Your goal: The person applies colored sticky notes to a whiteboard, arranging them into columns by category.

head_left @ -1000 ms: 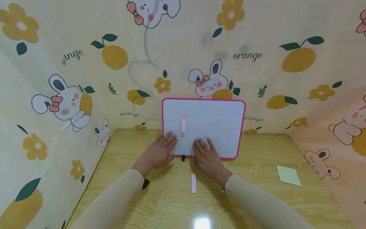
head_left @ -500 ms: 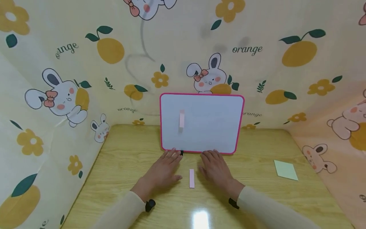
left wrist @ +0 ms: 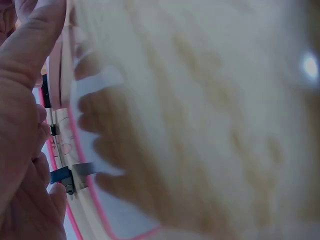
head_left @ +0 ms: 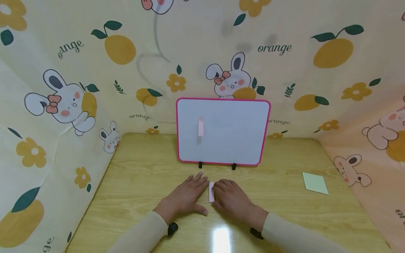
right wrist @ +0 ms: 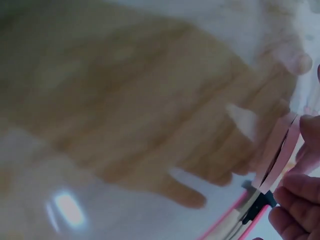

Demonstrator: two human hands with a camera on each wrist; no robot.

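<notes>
A narrow strip of pink sticky notes (head_left: 211, 193) lies on the table between the hands. My right hand (head_left: 234, 198) is at its right side, fingers bent, and holds it by the edge; in the right wrist view the thumb touches one end of the pink strip (right wrist: 287, 152). Palm down, my left hand (head_left: 185, 195) rests on the table left of the strip with its fingers straight. Behind both hands, a pink-framed whiteboard (head_left: 234, 137) stands upright on two black feet. Another pink strip (head_left: 200, 128) is stuck to the board's left half.
A pale green square of paper (head_left: 315, 182) lies on the wooden table (head_left: 142, 168) at the right. Printed cloth walls (head_left: 190, 42) enclose the back and sides. In both wrist views, the glossy tabletop mirrors the hands.
Both hands have left the whiteboard's lower part and drawn back toward me, uncovering its feet. The right hand has moved in to the pink strip on the table and taken hold of it.
</notes>
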